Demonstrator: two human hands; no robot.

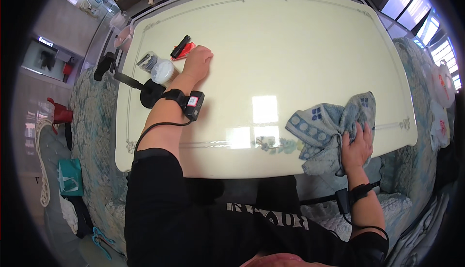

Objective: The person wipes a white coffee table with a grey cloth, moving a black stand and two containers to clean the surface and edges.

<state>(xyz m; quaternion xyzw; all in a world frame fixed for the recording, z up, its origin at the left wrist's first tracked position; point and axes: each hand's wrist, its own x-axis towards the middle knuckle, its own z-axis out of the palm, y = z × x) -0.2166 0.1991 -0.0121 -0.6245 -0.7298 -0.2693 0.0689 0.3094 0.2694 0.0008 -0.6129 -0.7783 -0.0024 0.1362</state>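
Note:
A crumpled blue-grey towel (322, 136) with a dotted border and dark squares lies at the right front of the cream table (271, 49), partly over its edge. My right hand (357, 146) grips it, fingers curled into the folds. Farther off to the left, my left hand (198, 61) rests in a fist on the tabletop; whatever its fingers may hold is hidden. Touching or just beside that hand is a red packet (188, 49), with a black cylinder like a small flashlight (180, 46) on it. A clear lidded tub (163, 71) stands by my left wrist.
Next to the tub are a clear container with dark contents (147, 61) and a black stand with a round base (152, 93). A pink bin (124, 38) stands beyond the left edge. Patterned sofas flank the table; white plastic bags (441, 87) hang at the right.

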